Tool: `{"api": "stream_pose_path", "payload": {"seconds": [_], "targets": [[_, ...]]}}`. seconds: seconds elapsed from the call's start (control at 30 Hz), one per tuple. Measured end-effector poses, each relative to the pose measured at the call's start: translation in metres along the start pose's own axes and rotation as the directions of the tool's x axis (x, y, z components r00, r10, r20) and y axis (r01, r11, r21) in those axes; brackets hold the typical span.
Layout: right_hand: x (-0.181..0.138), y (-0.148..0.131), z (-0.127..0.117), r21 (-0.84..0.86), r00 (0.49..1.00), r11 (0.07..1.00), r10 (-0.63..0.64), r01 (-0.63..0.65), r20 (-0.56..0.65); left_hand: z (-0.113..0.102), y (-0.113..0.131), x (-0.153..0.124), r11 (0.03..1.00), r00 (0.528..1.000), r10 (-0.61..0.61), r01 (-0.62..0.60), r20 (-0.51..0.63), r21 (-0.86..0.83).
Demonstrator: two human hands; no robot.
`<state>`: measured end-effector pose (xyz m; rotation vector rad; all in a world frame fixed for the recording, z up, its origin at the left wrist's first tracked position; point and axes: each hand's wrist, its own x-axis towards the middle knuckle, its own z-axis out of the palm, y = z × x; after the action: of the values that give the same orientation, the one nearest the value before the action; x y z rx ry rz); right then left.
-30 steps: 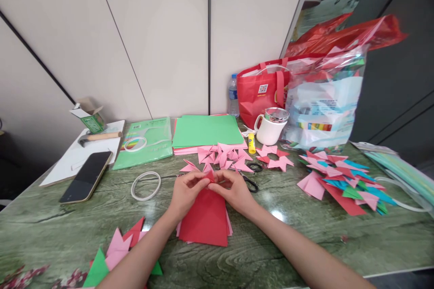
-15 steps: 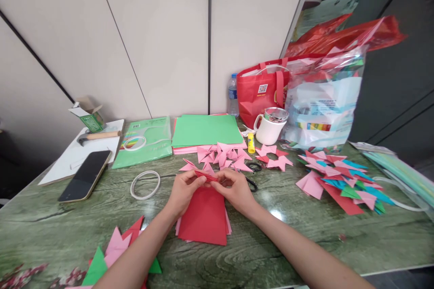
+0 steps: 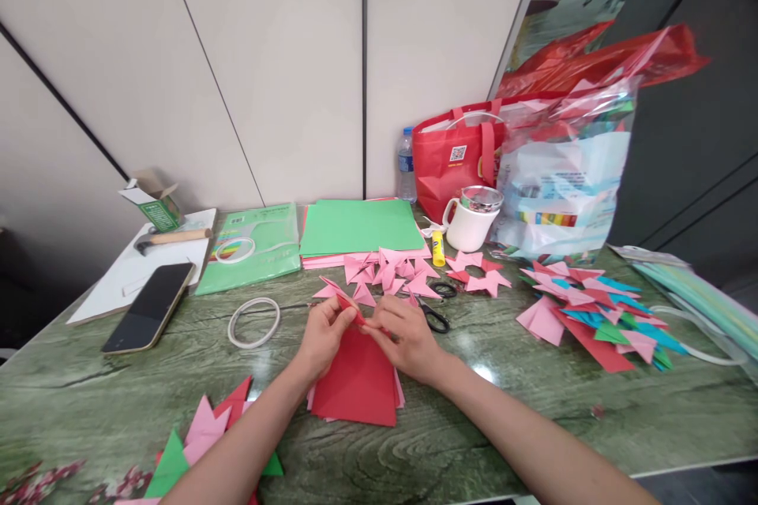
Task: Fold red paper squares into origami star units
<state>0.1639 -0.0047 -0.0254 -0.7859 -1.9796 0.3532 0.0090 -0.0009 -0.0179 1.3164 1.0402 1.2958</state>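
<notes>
Both of my hands meet over the middle of the green marbled table (image 3: 533, 402). My left hand (image 3: 323, 335) pinches one end of a small folded red paper piece (image 3: 349, 308), and my right hand (image 3: 406, 335) pinches its other end. Under my hands lies a stack of red paper squares (image 3: 358, 383) with pink sheets below. Just beyond my fingers sits a heap of folded pink paper shapes (image 3: 388, 276). Black scissors (image 3: 435, 319) lie right of my right hand.
A tape ring (image 3: 254, 321), a phone (image 3: 149, 306) and a hammer (image 3: 171, 237) lie at left. Green paper sheets (image 3: 358, 225), a glue stick (image 3: 437, 248), a white mug (image 3: 470, 221), a red bag (image 3: 453, 162) and a plastic bag (image 3: 562, 181) stand behind. Folded coloured shapes (image 3: 592, 308) lie right, more (image 3: 204, 434) near left.
My hands have turned the red piece, and my right hand has slid left over it, closer to the left hand. Everything else stays put.
</notes>
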Motion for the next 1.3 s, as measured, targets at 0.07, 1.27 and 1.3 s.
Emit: {"api": "stream_pose_path", "payload": {"seconds": [0.07, 1.27, 1.3], "targets": [[-0.001, 0.000, 0.000, -0.055, 0.999, 0.998, -0.032, 0.032, 0.009, -0.002, 0.002, 0.000, 1.000, 1.000, 0.012, -0.012, 0.007, 0.028], [-0.003, 0.009, -0.001, -0.051, 0.996, 0.998, -0.032, 0.036, 0.085, -0.012, -0.003, 0.011, 0.979, 0.957, -0.118, 0.069, -0.265, -0.190], [-0.002, 0.005, -0.002, -0.029, 0.985, 0.996, -0.078, 0.083, 0.156, -0.012, -0.004, 0.011, 0.978, 0.956, -0.122, 0.071, -0.266, -0.196]]}}
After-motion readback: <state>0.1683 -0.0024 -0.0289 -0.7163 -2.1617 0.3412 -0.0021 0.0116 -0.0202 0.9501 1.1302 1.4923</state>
